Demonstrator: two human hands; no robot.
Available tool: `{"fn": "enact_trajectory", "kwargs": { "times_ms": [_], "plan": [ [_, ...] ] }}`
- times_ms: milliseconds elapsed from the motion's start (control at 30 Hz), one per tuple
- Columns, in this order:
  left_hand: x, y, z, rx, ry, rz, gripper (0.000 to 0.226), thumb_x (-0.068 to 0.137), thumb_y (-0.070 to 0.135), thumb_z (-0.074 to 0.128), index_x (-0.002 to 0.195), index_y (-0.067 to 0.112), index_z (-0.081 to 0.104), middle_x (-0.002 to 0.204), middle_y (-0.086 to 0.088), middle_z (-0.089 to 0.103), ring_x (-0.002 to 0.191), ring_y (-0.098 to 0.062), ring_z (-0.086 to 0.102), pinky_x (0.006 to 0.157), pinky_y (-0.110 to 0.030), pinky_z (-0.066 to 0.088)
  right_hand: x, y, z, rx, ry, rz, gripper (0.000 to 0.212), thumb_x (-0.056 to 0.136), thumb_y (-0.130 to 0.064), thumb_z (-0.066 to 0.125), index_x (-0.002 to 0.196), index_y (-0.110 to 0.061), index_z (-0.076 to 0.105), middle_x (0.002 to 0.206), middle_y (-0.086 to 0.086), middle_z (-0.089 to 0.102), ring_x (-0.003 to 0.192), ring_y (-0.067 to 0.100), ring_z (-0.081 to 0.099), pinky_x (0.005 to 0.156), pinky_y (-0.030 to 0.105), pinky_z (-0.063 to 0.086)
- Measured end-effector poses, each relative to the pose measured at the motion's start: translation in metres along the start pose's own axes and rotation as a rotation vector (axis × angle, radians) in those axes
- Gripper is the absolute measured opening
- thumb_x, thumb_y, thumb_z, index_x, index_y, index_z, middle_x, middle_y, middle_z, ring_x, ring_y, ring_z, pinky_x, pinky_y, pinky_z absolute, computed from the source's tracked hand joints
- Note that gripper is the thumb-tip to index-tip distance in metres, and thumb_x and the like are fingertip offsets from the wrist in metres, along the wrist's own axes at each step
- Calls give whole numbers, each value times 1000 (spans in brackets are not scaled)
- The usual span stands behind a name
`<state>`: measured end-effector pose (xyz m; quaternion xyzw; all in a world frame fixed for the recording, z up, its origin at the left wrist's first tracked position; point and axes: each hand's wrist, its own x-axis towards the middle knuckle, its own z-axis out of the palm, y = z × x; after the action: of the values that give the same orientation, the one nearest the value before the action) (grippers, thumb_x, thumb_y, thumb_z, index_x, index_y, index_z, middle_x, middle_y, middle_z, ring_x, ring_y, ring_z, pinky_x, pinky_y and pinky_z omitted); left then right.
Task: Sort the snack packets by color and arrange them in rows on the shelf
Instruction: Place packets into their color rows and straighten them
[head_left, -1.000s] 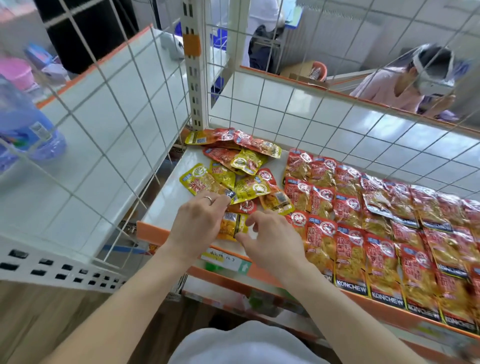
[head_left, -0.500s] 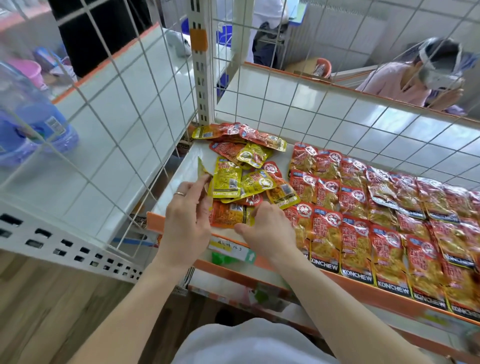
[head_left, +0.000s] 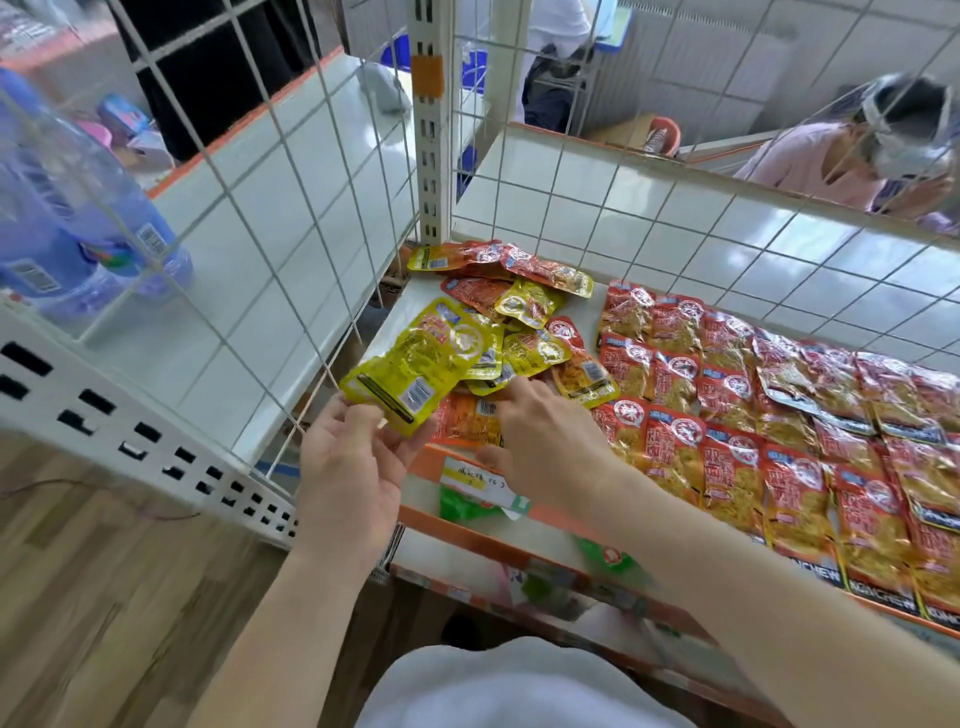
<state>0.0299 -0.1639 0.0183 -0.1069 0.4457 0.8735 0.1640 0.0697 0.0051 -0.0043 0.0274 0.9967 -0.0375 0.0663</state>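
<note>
- Pinched between thumb and fingers of the left hand (head_left: 353, 467): yellow packets (head_left: 415, 364), fanned and lifted just above the front-left corner of the shelf (head_left: 387, 332); exact count hard to tell.
- Grip narrow, closed on the lower edge of the packets only.
- Right hand (head_left: 550, 447): stretched forward with loose fingers, closed on nothing, index tip at the near edge of the mixed pile (head_left: 524, 312) and seemingly touching it; palm over an orange packet (head_left: 465, 423) lying flat at the shelf front.
- Step in hand, as judged: gathering yellow from the unsorted pile into 1 stack.
- To do it well: slide each yellow packet clear with a fingertip before lifting, to avoid dragging overlapping red ones along; keep the held stack squared, labels facing 1 way; pinch firmly against slippery foil.
- Just right of the pile: red packets (head_left: 779, 415), already laid in overlapping rows across the shelf.
- Behind the wire grid (head_left: 249, 171) at left: water bottles (head_left: 78, 234).
</note>
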Motion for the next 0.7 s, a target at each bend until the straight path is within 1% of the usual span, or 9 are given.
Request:
{"fn": "enact_trajectory", "kwargs": {
  "times_ms": [67,133,267,367,433,500,567,633,700],
  "plan": [
    [-6,-1,-1,-21,-70,-4,24,95,-13,39,100,2,57,89,-12,75,87,-25,74,72,-34,62,2,2,2,-183,30,-191,22,98,-26,51,101,-8,64,108,9,58,91,25,56,70,35,47],
    [-11,-1,0,-39,-147,-22,31,86,-16,47,112,-1,56,100,-18,73,96,-31,73,75,-36,62,3,4,0,-280,55,-281,18,90,-13,51,104,-9,62,95,8,64,79,24,58,59,33,40],
    [-11,-1,2,2,-131,-74,50,79,-26,34,117,-2,56,102,-20,71,96,-30,72,72,-33,61,7,8,4,-297,65,-311,58,93,-14,52,146,-10,29,108,9,61,88,28,62,61,34,42],
    [-10,4,0,36,-128,-107,59,72,-28,30,119,-1,53,94,-17,72,88,-29,73,68,-32,60,5,8,6,-261,161,-279,41,82,-19,62,123,-15,57,95,2,62,74,23,62,55,30,33],
    [-12,7,1,82,-149,-83,57,68,-25,36,118,-3,53,92,-19,72,85,-30,74,67,-31,60,-4,13,7,-109,279,-239,20,77,-15,68,97,-14,64,79,-1,62,62,20,61,52,26,33],
    [-16,5,-2,100,-87,7,46,73,-25,41,111,-5,57,85,-16,69,76,-17,74,65,-22,57,-17,20,10,104,320,-136,9,88,-15,59,96,-13,62,79,-1,61,63,21,60,53,30,41],
    [-15,8,-2,54,2,31,33,79,-26,53,98,-4,68,78,-5,62,68,-1,68,61,-9,47,-34,25,12,401,293,31,16,98,-21,45,97,-15,59,82,-2,61,68,18,56,58,35,43],
    [-10,2,-2,109,-20,46,23,81,-3,66,75,16,78,80,-9,65,75,-12,70,70,-18,51,-50,32,16,806,271,170,17,101,-15,44,91,-18,58,79,1,63,70,22,57,58,38,41],
    [-8,-3,4,213,-53,3,10,79,20,67,75,21,76,88,-10,67,83,-20,69,80,-35,56,-66,35,14,1090,267,255,18,102,-9,48,98,-20,63,89,3,70,83,27,65,68,40,51]
  ]
}}
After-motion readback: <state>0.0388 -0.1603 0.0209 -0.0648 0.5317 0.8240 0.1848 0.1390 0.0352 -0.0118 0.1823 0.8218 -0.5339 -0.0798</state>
